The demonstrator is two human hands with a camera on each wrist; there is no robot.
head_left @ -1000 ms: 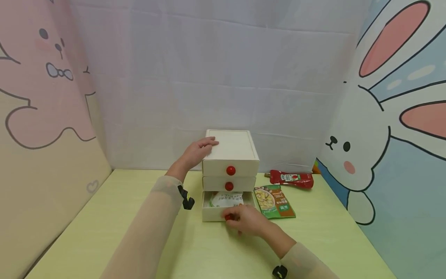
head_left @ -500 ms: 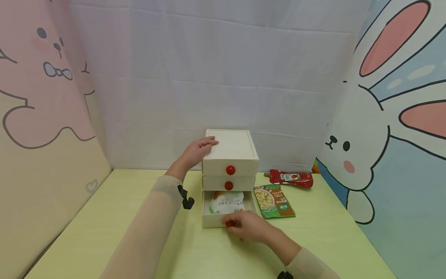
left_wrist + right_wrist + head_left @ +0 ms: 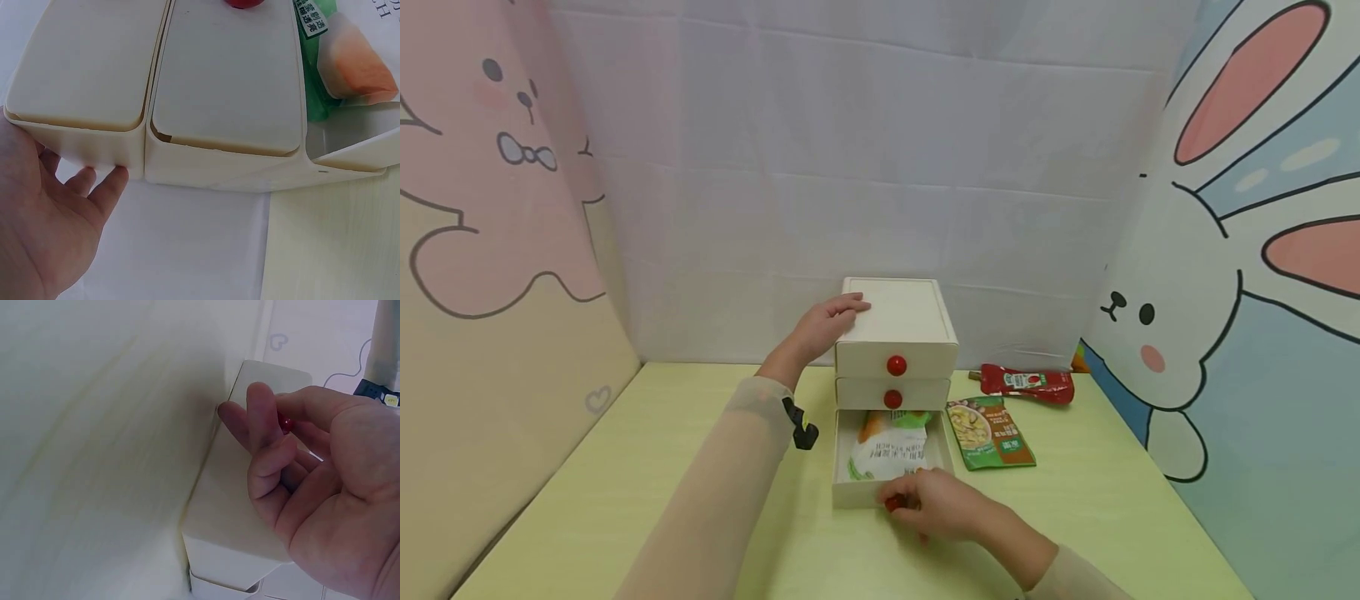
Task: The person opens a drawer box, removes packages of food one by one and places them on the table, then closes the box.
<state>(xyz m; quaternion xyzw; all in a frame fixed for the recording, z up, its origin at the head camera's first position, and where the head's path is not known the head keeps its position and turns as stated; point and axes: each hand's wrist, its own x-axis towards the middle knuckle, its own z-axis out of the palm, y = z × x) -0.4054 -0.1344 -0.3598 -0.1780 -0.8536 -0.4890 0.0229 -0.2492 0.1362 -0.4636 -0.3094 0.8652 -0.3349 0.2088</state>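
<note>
A white cabinet (image 3: 898,312) has three stacked drawers with red knobs. Its bottom drawer (image 3: 856,497) is pulled out, showing a white-and-green packet of corn starch (image 3: 891,450) inside. My left hand (image 3: 823,325) rests on the cabinet's top left edge; in the left wrist view its fingertips (image 3: 112,184) touch the side wall. With thumb and fingers, my right hand (image 3: 943,504) pinches the bottom drawer's red knob (image 3: 893,502), which peeks out between the fingers in the right wrist view. The upper two drawers are closed.
Right of the cabinet, a green-and-brown food packet (image 3: 992,433) lies flat on the yellow-green table (image 3: 1097,492). Behind it lies a red ketchup pouch (image 3: 1028,384) with its spout to the left. A white cloth wall (image 3: 880,150) stands close behind the cabinet.
The bottom drawer has slid further out toward me, with my right hand on its knob, uncovering more of the corn starch packet. My left hand has stayed in place.
</note>
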